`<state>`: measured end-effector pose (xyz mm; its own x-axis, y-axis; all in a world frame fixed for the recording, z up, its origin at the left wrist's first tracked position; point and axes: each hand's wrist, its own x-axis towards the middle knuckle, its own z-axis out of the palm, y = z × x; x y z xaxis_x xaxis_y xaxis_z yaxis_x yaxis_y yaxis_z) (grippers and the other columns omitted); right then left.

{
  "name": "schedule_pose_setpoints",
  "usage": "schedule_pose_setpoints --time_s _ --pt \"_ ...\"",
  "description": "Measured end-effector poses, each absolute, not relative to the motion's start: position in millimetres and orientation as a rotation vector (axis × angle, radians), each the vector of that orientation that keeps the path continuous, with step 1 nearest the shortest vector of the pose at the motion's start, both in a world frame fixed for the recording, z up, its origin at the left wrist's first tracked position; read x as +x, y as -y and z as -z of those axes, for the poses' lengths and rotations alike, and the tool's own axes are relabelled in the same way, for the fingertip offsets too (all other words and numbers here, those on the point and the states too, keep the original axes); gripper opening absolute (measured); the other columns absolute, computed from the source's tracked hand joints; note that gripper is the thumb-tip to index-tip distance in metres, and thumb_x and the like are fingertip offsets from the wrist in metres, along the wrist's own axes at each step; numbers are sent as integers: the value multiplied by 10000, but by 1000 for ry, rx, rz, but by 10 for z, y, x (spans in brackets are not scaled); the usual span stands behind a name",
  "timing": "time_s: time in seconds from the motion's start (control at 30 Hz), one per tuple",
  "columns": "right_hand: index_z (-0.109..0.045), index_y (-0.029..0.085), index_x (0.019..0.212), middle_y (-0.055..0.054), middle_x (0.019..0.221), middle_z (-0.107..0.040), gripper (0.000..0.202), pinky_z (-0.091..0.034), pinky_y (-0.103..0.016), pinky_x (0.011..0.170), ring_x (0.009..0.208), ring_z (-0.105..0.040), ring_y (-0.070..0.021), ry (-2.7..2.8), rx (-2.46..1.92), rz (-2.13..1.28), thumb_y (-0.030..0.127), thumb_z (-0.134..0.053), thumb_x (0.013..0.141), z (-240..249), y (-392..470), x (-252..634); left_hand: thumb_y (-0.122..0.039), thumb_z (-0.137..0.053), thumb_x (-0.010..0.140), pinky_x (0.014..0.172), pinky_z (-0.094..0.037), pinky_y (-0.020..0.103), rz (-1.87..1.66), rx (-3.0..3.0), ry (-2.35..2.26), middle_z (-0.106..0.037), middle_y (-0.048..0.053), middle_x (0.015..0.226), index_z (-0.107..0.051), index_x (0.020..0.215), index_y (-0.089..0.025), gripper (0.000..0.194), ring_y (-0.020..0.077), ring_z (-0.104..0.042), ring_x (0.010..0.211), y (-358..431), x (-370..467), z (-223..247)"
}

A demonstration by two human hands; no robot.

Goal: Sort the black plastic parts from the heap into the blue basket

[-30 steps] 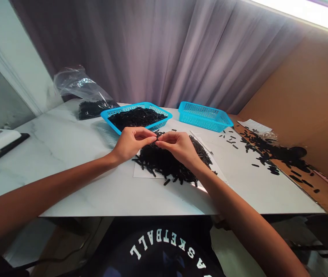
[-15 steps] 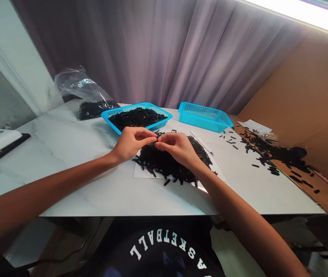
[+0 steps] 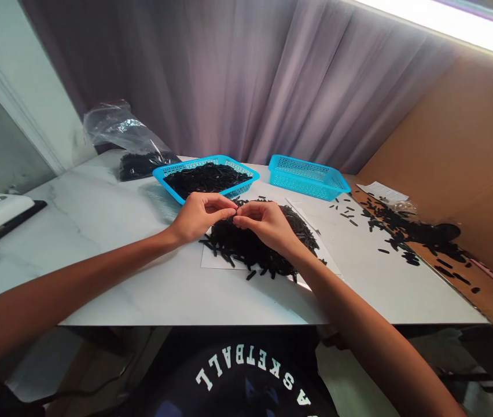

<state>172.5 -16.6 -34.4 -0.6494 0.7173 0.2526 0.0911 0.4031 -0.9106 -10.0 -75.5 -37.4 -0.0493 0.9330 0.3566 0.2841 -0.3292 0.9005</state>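
The left hand (image 3: 197,216) and right hand (image 3: 269,223) meet, fingertips pinched close, seemingly on one small black piece (image 3: 235,212), over the black heap (image 3: 246,248) on white paper (image 3: 209,263). They have hardly moved, so the handling of this piece seems unfinished

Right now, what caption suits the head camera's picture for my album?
Left hand and right hand, close together over a heap of black pieces, with a filled blue basket beyond.
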Motion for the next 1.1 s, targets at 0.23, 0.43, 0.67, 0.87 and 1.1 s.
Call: schedule_pose_setpoints --time_s 0.23,0.43,0.67,0.87,1.1 --pt "-720 160 775 -34 770 -716 197 -459 -280 688 706 -623 -160 2078 -715 -1139 357 -713 784 306 187 1731 -437 -814 727 816 -573 315 -1464 1604 -1303 -773 62 858 -776 859 -161 309 200 -716 813 763 -72 382" --pt "-724 143 763 -28 729 -703 226 -420 -254 616 657 -589 -143 2122 -733 -1041 361 -692 812 320 183 1737 -407 -807 737 829 -567 309 -1436 1629 -1300 -777 63 893 -775 898 -152 303 203 -719 853 756 -90 391" --pt "-727 148 768 -31 726 -714 177 -427 -254 608 651 -600 -145 2163 -742 -923 299 -669 837 327 210 1730 -351 -777 754 765 -545 286 -1383 1744 -1412 -779 52 850 -789 857 -161 217 184 -706 791 752 -114 378" --pt "-724 158 816 -25 773 -731 131 -439 -270 664 694 -615 -152 2201 -700 -883 272 -665 840 315 199 1734 -355 -812 686 692 -521 272 -1302 1497 -1356 -756 38 748 -793 810 -165 227 145 -645 685 744 -129 305" --pt "-696 158 826 -31 800 -708 181 -448 -281 688 730 -610 -159 2195 -624 -1021 336 -666 840 338 154 1734 -391 -865 618 734 -511 292 -1255 1242 -1316 -725 39 724 -800 779 -175 277 126 -594 679 761 -152 252"
